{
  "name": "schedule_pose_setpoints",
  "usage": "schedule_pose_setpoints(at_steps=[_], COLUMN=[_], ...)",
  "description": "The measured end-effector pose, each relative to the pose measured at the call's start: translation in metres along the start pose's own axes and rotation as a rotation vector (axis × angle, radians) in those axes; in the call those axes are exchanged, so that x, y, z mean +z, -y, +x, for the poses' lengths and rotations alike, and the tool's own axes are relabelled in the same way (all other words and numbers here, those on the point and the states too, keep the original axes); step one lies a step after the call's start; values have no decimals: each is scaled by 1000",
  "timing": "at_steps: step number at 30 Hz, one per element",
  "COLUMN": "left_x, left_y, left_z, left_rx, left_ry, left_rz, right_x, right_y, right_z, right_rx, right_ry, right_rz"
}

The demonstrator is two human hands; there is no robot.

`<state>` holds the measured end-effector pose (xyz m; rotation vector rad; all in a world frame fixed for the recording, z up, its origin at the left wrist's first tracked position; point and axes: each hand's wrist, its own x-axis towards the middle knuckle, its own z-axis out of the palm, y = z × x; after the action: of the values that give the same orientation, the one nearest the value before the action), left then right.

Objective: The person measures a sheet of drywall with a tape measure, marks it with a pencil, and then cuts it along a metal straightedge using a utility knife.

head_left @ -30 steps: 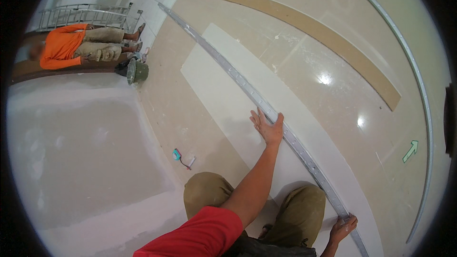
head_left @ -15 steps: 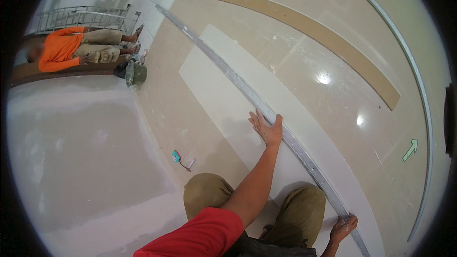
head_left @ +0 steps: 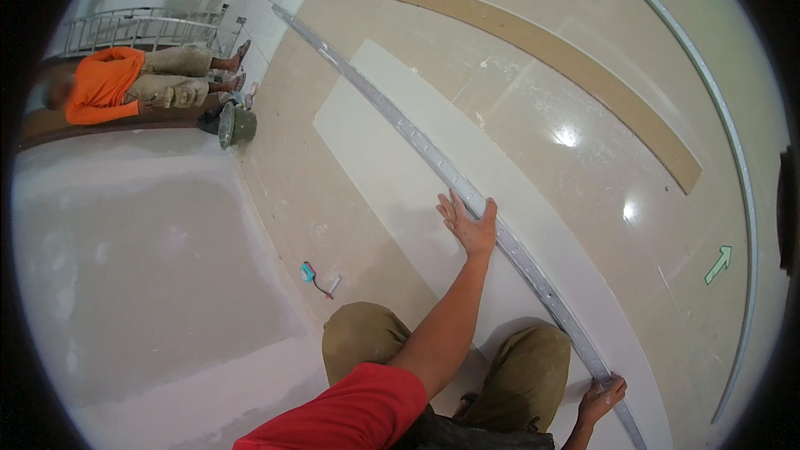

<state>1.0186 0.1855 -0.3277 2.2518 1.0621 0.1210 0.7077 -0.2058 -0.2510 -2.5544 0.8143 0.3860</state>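
Note:
A long silver metal stud [head_left: 417, 143] with small punched marks lies lengthwise over a white board [head_left: 371, 158], running from far left to near right. My left hand [head_left: 473, 232] rests at the stud's middle, its fingers spread along the left edge and its thumb at the right edge. Farther down the stud, close to its near end, my right hand [head_left: 602, 400] is closed around it, the fingers at its right side. My knees are bent beside the board, the right one next to the stud.
Left of the board lie a teal tape measure [head_left: 307, 272] and a small whitish tool [head_left: 333, 286]. A tan strip [head_left: 533, 40] and a thin metal channel [head_left: 733, 133] lie to the right. A person in orange [head_left: 112, 83] is beyond a green bucket [head_left: 242, 127], near a ladder [head_left: 137, 29].
My hands and the stud stay practically in place. The person in orange has shifted slightly, one arm now bent differently.

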Motion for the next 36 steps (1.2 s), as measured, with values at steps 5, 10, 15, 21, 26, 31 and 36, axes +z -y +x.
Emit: schedule_pose_setpoints(at_steps=[5,10,15,21,26,31,36], left_x=[0,0,0,0,5,7,0], left_y=[2,2,3,5,4,3,6], left_z=[1,0,1,1,-2,-5,-2], left_rx=[-5,-10,-9,-20,-14,-8,-17], left_ry=[5,7,-6,-20,-23,-36,-47], left_rz=[4,-6,-15,-10,-3,-5,3], right_x=[3,4,6,7,6,1,3], right_y=[-5,-5,-7,-4,-12,-11,-4], right_z=[0,0,-2,-4,-2,0,-5], right_rx=[-19,-1,-8,-22,2,22,36], right_ry=[-10,-4,-15,-18,4,22,36], right_rz=[3,-22,-17,-17,-67,-54,-50])
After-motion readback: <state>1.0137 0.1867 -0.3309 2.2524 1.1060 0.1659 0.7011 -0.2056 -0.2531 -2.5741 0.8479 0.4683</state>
